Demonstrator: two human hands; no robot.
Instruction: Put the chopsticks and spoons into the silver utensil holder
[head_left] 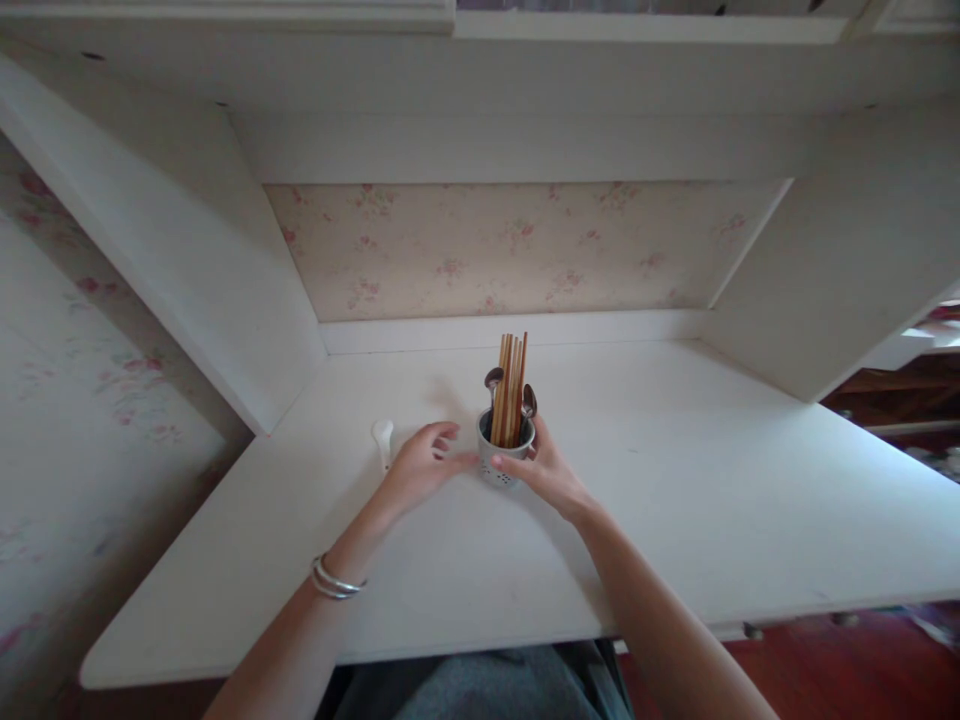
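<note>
A grey utensil holder with small holes stands on the white counter. Several wooden chopsticks and two metal spoons rise out of it. My right hand is wrapped round the holder's right side, thumb across its front. To the left, my left hand has its fingers curved and apart, with nothing in them; its thumb tip is close to the holder's left side, and I cannot tell whether it touches. Beside that hand lies a white spoon, its lower end near my wrist.
The white counter runs between two side panels, with a low ledge and floral wallpaper behind. A cabinet hangs overhead. Drawer knobs show below the front edge.
</note>
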